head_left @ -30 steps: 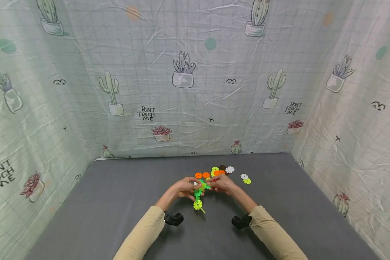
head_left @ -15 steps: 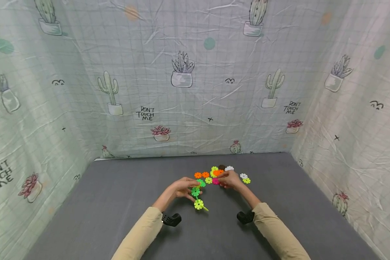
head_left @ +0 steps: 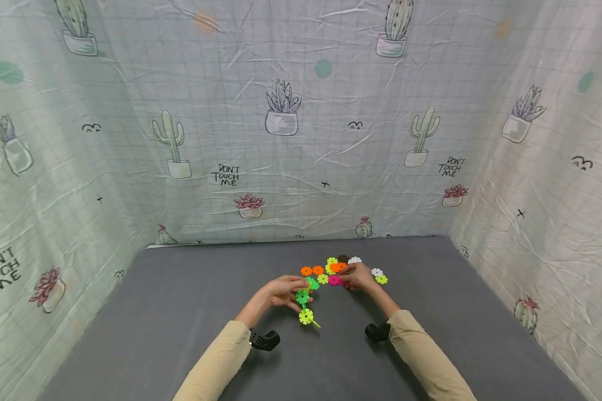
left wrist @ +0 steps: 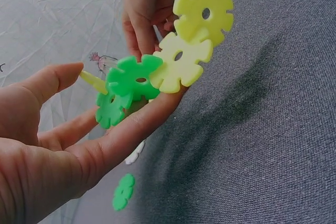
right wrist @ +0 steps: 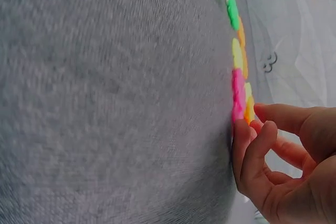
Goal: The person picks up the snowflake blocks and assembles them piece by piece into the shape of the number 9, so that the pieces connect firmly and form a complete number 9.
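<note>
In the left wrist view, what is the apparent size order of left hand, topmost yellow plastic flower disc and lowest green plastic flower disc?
1. Left hand
2. Topmost yellow disc
3. Lowest green disc (farther away; true size unsure)

Compared with 1 second ago, I record the right hand (head_left: 357, 277) withdrawn from the linked discs (head_left: 303, 298) and relocated to the loose discs (head_left: 337, 267); 1 pink disc (head_left: 334, 280) now shows.

Left sleeve (head_left: 215, 359), right sleeve (head_left: 428, 353): beige, seven and five o'clock. Wrist cameras (head_left: 267, 340), black, two. Left hand (head_left: 281, 291), right hand (head_left: 361, 277): bare.
</note>
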Demonstrator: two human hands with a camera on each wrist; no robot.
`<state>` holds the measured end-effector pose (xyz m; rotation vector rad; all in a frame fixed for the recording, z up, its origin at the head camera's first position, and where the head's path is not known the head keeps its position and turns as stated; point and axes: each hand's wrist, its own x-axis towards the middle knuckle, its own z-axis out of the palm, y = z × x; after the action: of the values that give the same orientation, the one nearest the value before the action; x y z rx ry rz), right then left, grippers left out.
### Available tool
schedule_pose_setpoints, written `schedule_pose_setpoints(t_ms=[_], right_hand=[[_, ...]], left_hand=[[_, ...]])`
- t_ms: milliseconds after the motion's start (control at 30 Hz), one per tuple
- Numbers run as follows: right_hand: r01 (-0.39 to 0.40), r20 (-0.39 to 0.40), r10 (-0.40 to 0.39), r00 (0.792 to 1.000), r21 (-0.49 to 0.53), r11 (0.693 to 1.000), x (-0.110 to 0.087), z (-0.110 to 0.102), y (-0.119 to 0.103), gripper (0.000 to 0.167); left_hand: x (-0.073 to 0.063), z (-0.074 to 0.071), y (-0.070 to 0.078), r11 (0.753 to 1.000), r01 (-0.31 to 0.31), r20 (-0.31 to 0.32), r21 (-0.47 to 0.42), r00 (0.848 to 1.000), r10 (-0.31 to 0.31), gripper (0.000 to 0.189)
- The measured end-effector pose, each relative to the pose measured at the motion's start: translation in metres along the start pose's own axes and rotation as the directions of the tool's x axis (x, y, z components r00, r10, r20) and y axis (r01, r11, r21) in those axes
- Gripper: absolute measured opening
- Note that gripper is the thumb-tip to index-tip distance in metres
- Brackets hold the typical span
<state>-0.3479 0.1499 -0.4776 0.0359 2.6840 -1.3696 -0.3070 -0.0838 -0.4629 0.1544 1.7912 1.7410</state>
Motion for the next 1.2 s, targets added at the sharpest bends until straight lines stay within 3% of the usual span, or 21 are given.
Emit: schedule_pose_setpoints(t_ms=[67,167,300,400,533,867,1200], right_hand=[[0.023,0.022,-0.023,1.000,-0.005,1.000,-0.002,0.001,-0.003,0.024],[0.050,0.139,-0.057,0.989,0.053,0.997,-0.007,0.003,-0.012,0.027],[0.010,0.328,-0.069,0.942,0.180,0.984,-0.015,0.008,-0.024,0.036],[-0.025,0.398,-0.066,0.915,0.220,0.975,-0.020,0.010,-0.029,0.040],[-0.037,0.433,-0.075,0.898,0.245,0.969,-0.026,0.012,-0.032,0.040],[-0.044,0.435,-0.077,0.897,0.262,0.964,-0.029,0.017,-0.026,0.037],[-0.075,0.446,-0.066,0.892,0.291,0.954,-0.030,0.015,-0.023,0.037]], left_hand=[[0.001,0.000,0.000,1.000,0.000,0.012,0.000,1.000,0.000,0.042],[0.001,0.000,0.000,1.000,-0.002,0.027,0.009,1.000,0.002,0.040],[0.000,0.001,0.002,0.999,0.003,0.029,0.033,1.000,-0.004,0.039],[-0.001,0.003,0.003,0.999,0.011,0.020,0.039,1.000,-0.011,0.039],[-0.003,0.004,0.004,0.999,0.012,0.014,0.040,1.000,-0.012,0.040],[-0.003,0.006,0.003,0.997,0.021,-0.017,0.073,1.000,-0.020,0.035],[-0.003,0.006,0.005,0.995,0.019,0.018,0.099,1.000,-0.021,0.039]])
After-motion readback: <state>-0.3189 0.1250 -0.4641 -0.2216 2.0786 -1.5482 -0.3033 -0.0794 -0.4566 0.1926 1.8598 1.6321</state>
